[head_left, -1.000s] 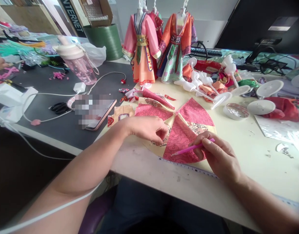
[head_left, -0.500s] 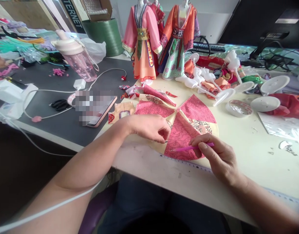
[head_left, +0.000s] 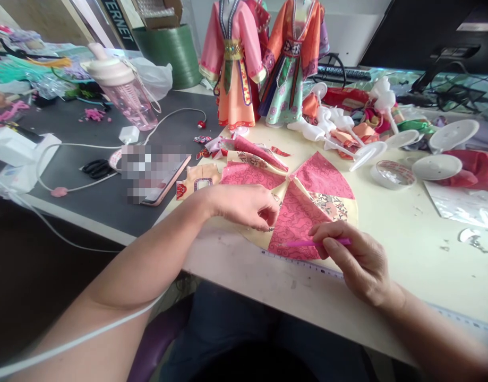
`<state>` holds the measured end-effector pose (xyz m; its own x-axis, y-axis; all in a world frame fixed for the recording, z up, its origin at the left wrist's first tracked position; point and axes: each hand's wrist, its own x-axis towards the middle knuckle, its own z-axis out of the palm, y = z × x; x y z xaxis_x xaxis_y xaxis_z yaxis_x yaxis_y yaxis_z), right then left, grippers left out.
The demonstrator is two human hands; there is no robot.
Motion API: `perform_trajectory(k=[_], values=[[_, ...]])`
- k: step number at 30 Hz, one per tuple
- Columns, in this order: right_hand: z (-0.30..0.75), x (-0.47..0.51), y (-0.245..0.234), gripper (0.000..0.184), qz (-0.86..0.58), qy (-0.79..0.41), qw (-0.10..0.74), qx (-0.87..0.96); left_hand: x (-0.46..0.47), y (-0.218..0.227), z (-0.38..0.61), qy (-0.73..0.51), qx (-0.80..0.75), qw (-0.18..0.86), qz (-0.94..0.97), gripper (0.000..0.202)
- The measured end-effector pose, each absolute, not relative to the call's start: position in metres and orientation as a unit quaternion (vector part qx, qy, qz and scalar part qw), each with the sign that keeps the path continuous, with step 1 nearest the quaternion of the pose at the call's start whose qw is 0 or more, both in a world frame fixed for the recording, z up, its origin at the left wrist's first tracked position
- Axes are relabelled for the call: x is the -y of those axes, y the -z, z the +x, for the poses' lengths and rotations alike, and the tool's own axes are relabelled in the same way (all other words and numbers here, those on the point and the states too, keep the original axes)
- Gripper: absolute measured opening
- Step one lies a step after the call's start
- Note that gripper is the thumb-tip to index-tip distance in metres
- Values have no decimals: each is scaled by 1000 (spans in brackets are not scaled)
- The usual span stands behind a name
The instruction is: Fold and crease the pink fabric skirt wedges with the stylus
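Note:
A round doll-skirt-like piece of fabric (head_left: 295, 217) lies spread on the table, with pink patterned, cream and floral panels. My left hand (head_left: 251, 207) rests on its left part, fingers curled inward; whether something small is between the fingertips is hidden. In my right hand (head_left: 355, 254) a slim pink pen (head_left: 299, 243) is gripped, lying nearly level, its pale tip over the front pink panel. A tape measure strip (head_left: 303, 263) runs along the table beneath the fabric's front edge. Beside my left wrist lies a beige cut piece (head_left: 196, 178) with trimmed edging.
Two dressed dolls (head_left: 233, 69) stand behind the fabric. White doll stands and figures (head_left: 371, 154), a tape roll (head_left: 393, 175) and scraps crowd the right. On the left are a phone (head_left: 168, 183), a white cable (head_left: 84, 146), black-handled scissors (head_left: 96, 168) and a pink bottle (head_left: 126, 98).
Both hands stay almost in place. The pen tip has shifted slightly left over the pink panel. The view has moved a little.

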<state>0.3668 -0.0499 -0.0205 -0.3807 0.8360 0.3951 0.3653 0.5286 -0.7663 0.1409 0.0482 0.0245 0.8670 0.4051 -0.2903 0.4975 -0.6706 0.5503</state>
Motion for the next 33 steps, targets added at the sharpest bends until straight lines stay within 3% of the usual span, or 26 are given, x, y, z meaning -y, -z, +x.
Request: perform_trajectory(k=[8,33], values=[[365,50,18,13,-363,-280,398,794,-43,-25,146,77,-234,315,916,6],[362,49,16,17,-330,-247,384,826,-40,-19,151,97,-210,333,914,7]])
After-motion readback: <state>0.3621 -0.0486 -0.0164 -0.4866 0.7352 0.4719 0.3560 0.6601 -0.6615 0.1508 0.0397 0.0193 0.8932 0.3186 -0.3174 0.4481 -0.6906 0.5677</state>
